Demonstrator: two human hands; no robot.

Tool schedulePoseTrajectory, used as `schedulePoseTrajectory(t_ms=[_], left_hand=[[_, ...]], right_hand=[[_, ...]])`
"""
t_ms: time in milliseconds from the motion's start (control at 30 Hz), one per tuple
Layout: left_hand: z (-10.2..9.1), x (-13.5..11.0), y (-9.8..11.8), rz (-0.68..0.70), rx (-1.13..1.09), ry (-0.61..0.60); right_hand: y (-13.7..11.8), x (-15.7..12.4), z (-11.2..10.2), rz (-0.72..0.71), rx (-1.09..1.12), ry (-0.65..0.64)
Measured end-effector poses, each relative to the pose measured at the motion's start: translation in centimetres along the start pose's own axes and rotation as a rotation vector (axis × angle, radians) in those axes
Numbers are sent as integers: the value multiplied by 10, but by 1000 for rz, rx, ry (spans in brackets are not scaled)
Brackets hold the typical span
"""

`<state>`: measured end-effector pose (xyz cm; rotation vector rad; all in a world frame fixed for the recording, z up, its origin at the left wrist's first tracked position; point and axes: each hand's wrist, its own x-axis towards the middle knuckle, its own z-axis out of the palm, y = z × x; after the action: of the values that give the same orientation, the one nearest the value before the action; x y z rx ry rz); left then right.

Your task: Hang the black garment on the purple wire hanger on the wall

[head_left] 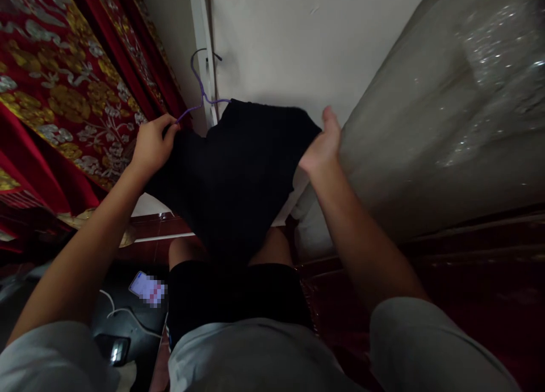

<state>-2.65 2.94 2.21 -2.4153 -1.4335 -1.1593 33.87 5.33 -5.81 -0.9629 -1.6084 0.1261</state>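
A black shirt (238,165) is spread out in front of me on a thin purple hanger (201,91), whose hook points up near a white upright strip. My left hand (154,144) is closed at the shirt's left shoulder, pinching the cloth where the hanger's left arm enters it. At the opposite shoulder, my right hand (324,142) touches the edge of the cloth with its palm turned inward and fingers stretched upward. Part of the right fingers is hard to make out. The hanger's right arm disappears inside the shirt.
Red curtains with gold and silver flowers (80,91) hang at left. A plastic-wrapped, pale bulky item (447,130) leans at right. Beside my legs, a lit phone (147,288), a white cable (134,318) and a dark device (113,349) lie on a dark surface.
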Motion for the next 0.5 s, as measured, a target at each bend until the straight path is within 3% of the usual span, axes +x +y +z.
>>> schedulePoseTrajectory(t_ms=[133,200,233,300,367,400,433,500], left_hand=[[4,9,-12,-106,35,83],[5,8,-24,-163,-37,135],[5,6,-29,-176,-86,152],[5,-4,-36,-168,-185,157],[6,-17,-34,-128,-260,123],[8,-24,-29,-103,-289,86],[10,-31,-22,-74,-314,37],[17,-44,-1,-12,-357,-90]], right_hand=[[-57,14,-13,108,179,7],[-90,11,-14,149,224,-70],[-103,7,-14,167,290,-171],[-118,-5,-12,176,511,-525],[-115,-20,-5,177,657,-916],[-108,-28,1,178,632,-1029],[-99,-37,10,183,534,-1052],[-77,-58,33,171,225,-882]])
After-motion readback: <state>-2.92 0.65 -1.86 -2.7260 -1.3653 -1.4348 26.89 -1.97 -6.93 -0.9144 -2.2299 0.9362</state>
